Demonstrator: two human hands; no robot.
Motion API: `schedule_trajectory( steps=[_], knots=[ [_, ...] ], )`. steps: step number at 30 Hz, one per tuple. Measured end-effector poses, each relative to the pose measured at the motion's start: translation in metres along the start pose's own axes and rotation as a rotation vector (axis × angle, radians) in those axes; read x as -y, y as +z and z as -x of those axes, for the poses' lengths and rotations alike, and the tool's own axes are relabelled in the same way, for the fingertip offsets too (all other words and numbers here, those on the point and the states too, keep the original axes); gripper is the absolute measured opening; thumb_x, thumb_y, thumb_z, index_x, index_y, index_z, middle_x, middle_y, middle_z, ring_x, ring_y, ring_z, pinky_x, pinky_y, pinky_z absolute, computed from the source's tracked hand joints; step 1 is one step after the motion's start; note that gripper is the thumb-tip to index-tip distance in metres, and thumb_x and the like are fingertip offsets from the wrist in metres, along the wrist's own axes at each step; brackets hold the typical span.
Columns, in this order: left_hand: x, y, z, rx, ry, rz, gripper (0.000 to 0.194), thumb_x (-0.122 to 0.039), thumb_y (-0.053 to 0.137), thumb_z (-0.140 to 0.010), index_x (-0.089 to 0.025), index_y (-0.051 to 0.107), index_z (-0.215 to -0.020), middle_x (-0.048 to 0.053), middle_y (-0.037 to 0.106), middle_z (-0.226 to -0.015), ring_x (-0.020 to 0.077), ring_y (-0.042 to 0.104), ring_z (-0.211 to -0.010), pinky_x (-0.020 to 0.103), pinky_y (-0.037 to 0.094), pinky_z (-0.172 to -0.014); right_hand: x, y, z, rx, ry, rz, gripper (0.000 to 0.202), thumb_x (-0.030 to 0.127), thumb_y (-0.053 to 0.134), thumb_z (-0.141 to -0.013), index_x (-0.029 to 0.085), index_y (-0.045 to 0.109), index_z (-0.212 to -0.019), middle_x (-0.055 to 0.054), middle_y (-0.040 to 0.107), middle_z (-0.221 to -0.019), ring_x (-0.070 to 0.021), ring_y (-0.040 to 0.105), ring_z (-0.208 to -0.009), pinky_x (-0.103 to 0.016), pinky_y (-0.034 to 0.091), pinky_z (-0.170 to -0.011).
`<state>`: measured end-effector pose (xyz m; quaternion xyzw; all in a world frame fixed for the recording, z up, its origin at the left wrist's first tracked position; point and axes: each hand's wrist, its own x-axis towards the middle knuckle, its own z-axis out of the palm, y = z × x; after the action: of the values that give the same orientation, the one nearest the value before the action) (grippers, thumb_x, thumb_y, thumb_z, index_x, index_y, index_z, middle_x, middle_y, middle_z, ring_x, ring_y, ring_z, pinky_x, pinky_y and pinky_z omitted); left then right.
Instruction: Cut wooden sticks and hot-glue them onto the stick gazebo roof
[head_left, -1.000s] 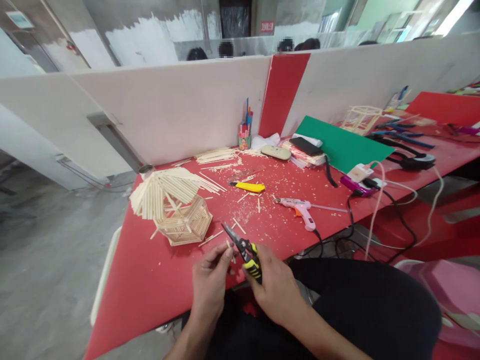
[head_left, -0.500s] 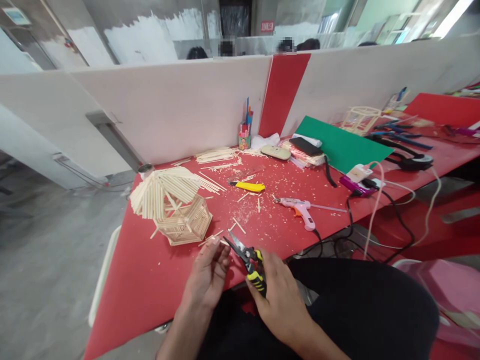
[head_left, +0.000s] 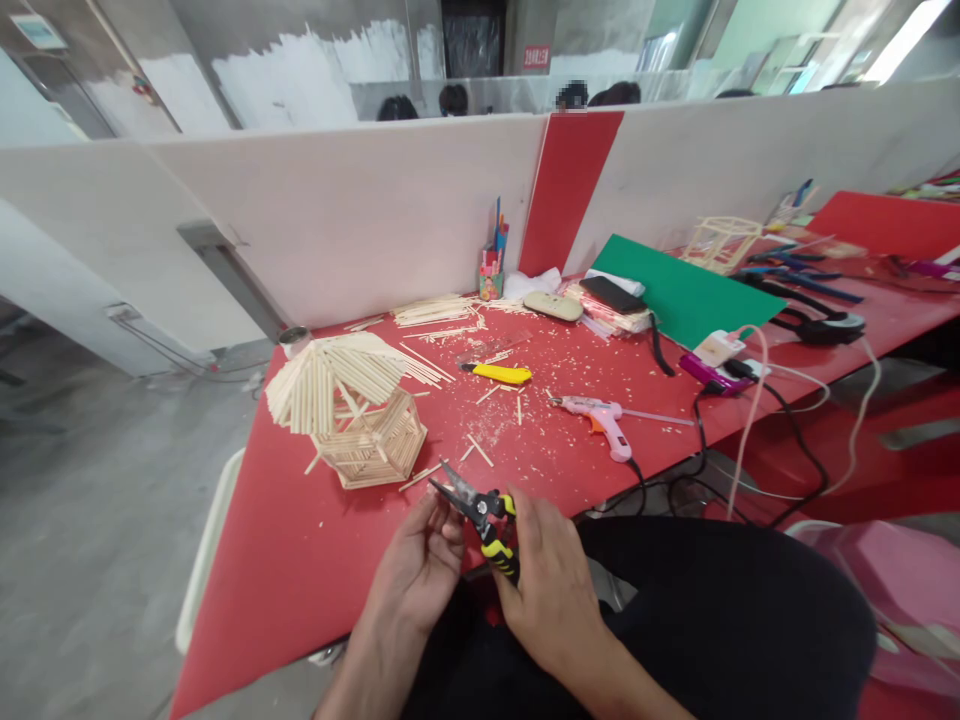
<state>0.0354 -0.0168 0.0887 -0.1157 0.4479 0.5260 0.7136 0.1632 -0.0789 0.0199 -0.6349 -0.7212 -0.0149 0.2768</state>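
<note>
My right hand (head_left: 551,575) is wrapped round the black and yellow handles of a pair of cutters (head_left: 480,508), whose blades stand apart and point up and left. At the blade tips, my left hand (head_left: 424,560) is closed, fingertips pinched on something too small to make out. Beyond it on the red table (head_left: 262,590) sits a lattice basket of thin sticks (head_left: 375,440), with a cone-shaped stick roof (head_left: 330,385) leaning over it. Short cut sticks (head_left: 480,450) lie just past the blades.
A yellow knife (head_left: 501,374) and a pink glue gun (head_left: 600,415) lie among wood crumbs. Stick bundles (head_left: 431,310), a pen cup (head_left: 491,275) and a green board (head_left: 675,290) are at the back. Cables (head_left: 705,440) hang over the right edge.
The cutters have shifted left, their blades now over the fingertips of my left hand. A pale stick piece seen at those fingertips before no longer shows clearly.
</note>
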Motion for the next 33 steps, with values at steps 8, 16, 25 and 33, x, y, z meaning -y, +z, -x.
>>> schedule_trajectory(
  steps=[8,16,25,33],
  knots=[
    [0.001,0.002,0.006,-0.042,-0.019,-0.001,0.026,-0.005,0.042,-0.091,-0.009,0.059,-0.072,0.002,0.064,-0.056,0.0077,0.06,-0.042,0.01,0.044,-0.034,0.0,0.0,0.0,-0.01,-0.002,0.035,0.063,0.035,0.048,-0.086,0.006,0.026,-0.138,-0.021,0.05,-0.119,-0.0328,0.045,-0.111,-0.051,0.041,-0.09],
    [0.004,0.004,0.01,-0.062,-0.029,0.022,0.03,-0.006,0.042,-0.091,-0.01,0.058,-0.066,0.001,0.06,-0.052,0.0065,0.058,-0.04,0.008,0.04,-0.031,-0.002,0.003,0.002,-0.044,-0.026,0.042,0.058,0.032,0.045,-0.084,0.008,0.029,-0.135,-0.02,0.052,-0.114,-0.0319,0.048,-0.105,-0.049,0.042,-0.087],
    [0.004,0.001,0.011,-0.066,-0.077,0.054,0.023,-0.007,0.044,-0.091,-0.008,0.059,-0.073,0.003,0.062,-0.055,0.0077,0.06,-0.043,0.01,0.041,-0.033,-0.004,-0.002,-0.004,-0.001,-0.029,0.021,0.047,0.028,0.045,-0.083,0.008,0.038,-0.124,-0.016,0.057,-0.097,-0.0285,0.055,-0.087,-0.043,0.046,-0.076],
    [0.003,-0.005,0.011,-0.028,-0.035,0.004,0.023,-0.007,0.044,-0.09,-0.01,0.057,-0.071,0.003,0.063,-0.059,0.0094,0.064,-0.051,0.009,0.041,-0.035,-0.019,0.0,-0.013,0.092,0.071,0.015,0.038,0.029,0.046,-0.086,0.011,0.046,-0.119,-0.012,0.063,-0.092,-0.0237,0.062,-0.078,-0.033,0.047,-0.066]
  ],
)
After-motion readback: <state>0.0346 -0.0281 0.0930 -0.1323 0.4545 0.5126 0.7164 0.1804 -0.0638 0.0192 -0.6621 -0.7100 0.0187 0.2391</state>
